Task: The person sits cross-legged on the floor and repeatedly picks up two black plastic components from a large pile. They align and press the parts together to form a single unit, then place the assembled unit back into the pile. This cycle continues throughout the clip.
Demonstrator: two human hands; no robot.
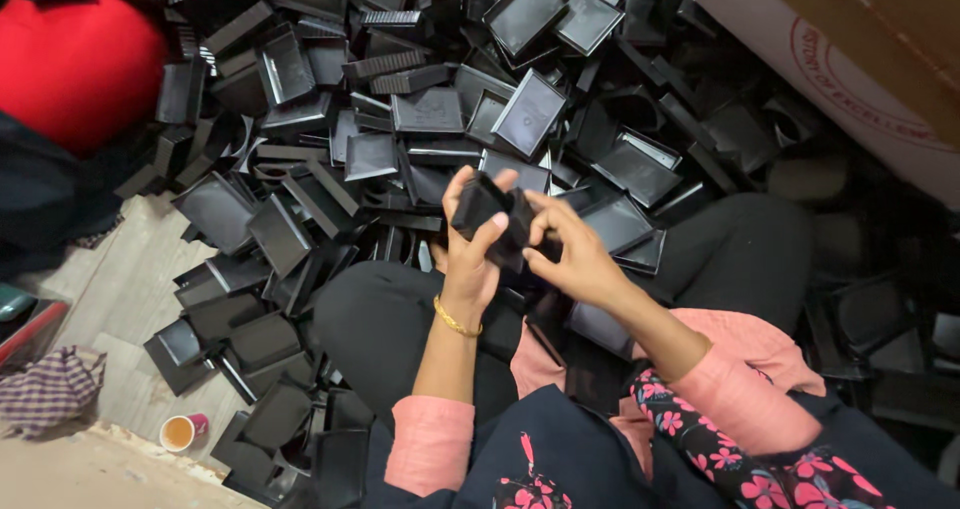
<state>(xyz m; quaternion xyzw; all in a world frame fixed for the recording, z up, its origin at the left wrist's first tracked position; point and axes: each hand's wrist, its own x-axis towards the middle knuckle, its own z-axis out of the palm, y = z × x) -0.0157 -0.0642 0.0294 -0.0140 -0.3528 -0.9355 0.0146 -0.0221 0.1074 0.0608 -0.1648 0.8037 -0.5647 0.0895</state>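
— What have you got there?

— A black part [490, 219], held up over my lap, just in front of the pile [420, 119] of black trays. My left hand [468, 254] wraps it from below, thumb and fingers pressed around its near edge, so it stays steady. My right hand [570, 249] comes in from the other side, fingertips pinching the far end. I'd say both grips are closed on the same piece so I can work one half against the other.

— Why so close to you?

— I'm sitting on the floor [120, 289] with the pile spread right up to my knees, so anything is within reach. Holding the part above my lap keeps it clear of the loose trays.

— Anything else near the pile?

— A cup [180, 432] stands on the floor at its near-left edge, with a checked cloth [45, 389] further left. A cardboard box [850, 59] lies at its far-right side, and something red [75, 64] at its far left.
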